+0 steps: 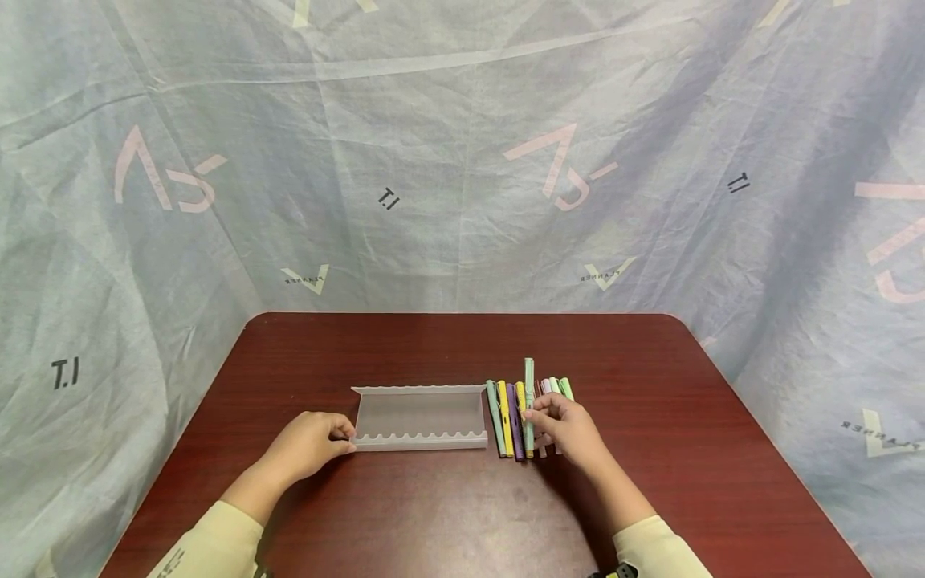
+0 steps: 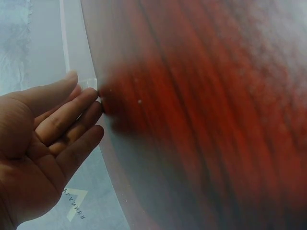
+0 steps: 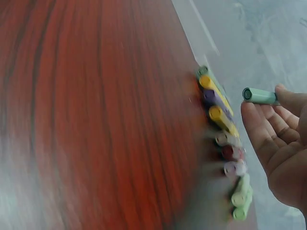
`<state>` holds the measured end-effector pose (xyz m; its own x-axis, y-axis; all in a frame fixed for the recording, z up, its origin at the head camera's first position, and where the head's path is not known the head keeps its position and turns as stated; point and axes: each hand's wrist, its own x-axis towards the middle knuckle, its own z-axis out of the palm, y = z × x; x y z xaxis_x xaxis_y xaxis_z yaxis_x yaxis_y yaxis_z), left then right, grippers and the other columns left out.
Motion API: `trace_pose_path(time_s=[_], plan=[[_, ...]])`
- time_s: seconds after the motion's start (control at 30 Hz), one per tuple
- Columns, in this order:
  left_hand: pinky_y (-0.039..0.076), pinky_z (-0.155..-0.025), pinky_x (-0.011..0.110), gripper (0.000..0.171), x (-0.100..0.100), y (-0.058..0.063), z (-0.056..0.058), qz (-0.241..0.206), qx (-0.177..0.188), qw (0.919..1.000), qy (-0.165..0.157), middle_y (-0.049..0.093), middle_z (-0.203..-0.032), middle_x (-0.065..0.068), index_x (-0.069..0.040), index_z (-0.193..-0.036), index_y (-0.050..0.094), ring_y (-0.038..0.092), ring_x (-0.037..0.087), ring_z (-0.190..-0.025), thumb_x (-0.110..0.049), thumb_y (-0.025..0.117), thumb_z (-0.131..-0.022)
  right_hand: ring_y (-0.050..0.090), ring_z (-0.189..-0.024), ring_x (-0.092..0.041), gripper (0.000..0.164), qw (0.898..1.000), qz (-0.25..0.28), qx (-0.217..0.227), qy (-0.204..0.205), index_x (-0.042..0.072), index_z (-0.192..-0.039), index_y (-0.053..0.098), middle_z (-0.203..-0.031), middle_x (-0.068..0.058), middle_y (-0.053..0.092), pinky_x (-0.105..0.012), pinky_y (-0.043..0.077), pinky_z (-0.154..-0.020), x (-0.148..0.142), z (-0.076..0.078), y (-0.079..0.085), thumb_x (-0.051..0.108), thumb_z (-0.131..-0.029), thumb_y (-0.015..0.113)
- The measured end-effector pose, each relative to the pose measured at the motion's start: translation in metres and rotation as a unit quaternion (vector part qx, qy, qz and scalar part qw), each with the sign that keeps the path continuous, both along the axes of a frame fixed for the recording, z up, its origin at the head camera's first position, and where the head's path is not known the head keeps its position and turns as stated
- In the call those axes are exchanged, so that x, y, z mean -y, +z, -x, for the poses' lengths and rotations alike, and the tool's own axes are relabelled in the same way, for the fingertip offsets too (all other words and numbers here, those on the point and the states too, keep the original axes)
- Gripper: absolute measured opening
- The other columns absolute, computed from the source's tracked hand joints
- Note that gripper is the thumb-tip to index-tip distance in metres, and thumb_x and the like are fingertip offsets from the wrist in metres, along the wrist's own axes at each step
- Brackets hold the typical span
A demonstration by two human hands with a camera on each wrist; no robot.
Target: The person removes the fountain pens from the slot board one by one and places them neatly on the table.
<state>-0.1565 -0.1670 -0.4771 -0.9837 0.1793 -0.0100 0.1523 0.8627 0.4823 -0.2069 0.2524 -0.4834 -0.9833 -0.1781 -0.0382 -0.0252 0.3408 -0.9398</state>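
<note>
A clear plastic pen tray (image 1: 422, 413) with scalloped edges lies on the table. At its near left corner, my left hand (image 1: 311, 443) pinches the tray end between thumb and fingers; the left wrist view shows that hand (image 2: 48, 139) at the tray's end too. My right hand (image 1: 573, 432) holds a light green capped pen (image 1: 529, 377) between thumb and fingers, raised over a row of pens. The right wrist view shows the held pen's round end (image 3: 259, 96) apart from the row. A green pen (image 1: 496, 417), yellow pens (image 1: 505, 417) and a purple pen (image 1: 515, 421) lie right of the tray.
Further pens in pale pink (image 3: 235, 168), dark red (image 3: 230, 153) and light green (image 3: 241, 196) continue the row to the right, partly behind my right hand in the head view. The dark red-brown table (image 1: 448, 514) ends at a printed grey cloth (image 1: 433, 201) behind.
</note>
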Motion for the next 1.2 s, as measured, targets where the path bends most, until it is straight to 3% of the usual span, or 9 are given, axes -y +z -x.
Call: trace_pose_path(time_s=[0.43, 0.7, 1.0, 1.2], plan=[[0.052, -0.080, 0.038, 0.009, -0.001, 0.000, 0.000, 0.001, -0.002, 1.0000, 0.006, 0.068, -0.083, -0.011, -0.024, -0.086, 0.070, 0.063, 0.008, -0.082, -0.020, 0.078, -0.083, 0.066, -0.067, -0.026, 0.032, 0.999, -0.023, -0.003, -0.031, -0.003, -0.103, 0.059, -0.086, -0.022, 0.064, -0.041, 0.059, -0.064, -0.054, 0.005, 0.001, 0.025, -0.093, 0.069], [0.052, -0.080, 0.038, 0.009, -0.002, -0.001, 0.001, 0.002, 0.004, 1.0000, 0.009, 0.068, -0.083, -0.011, -0.024, -0.087, 0.070, 0.063, 0.008, -0.082, -0.021, 0.078, -0.083, 0.062, -0.068, -0.021, 0.033, 0.995, -0.076, 0.019, -0.057, -0.003, -0.105, 0.059, -0.085, -0.017, 0.063, -0.036, 0.058, -0.062, -0.082, 0.012, 0.002, 0.027, -0.094, 0.068], [0.052, -0.080, 0.038, 0.009, -0.002, 0.000, 0.001, 0.001, 0.008, 0.9999, 0.014, 0.069, -0.084, -0.011, -0.023, -0.087, 0.071, 0.063, 0.008, -0.083, -0.021, 0.078, -0.083, 0.062, -0.058, -0.020, 0.029, 0.974, -0.217, 0.032, -0.064, 0.003, -0.097, 0.061, -0.073, -0.007, 0.062, -0.033, 0.055, -0.057, -0.096, 0.017, -0.006, 0.031, -0.093, 0.068], [0.052, -0.080, 0.038, 0.009, -0.001, -0.001, 0.000, 0.001, 0.002, 1.0000, 0.009, 0.069, -0.083, -0.011, -0.022, -0.087, 0.071, 0.063, 0.009, -0.082, -0.020, 0.078, -0.083, 0.059, -0.053, -0.019, 0.028, 0.964, -0.256, 0.033, -0.064, 0.004, -0.094, 0.061, -0.066, -0.006, 0.059, -0.033, 0.052, -0.054, -0.094, 0.020, -0.010, 0.032, -0.092, 0.068]])
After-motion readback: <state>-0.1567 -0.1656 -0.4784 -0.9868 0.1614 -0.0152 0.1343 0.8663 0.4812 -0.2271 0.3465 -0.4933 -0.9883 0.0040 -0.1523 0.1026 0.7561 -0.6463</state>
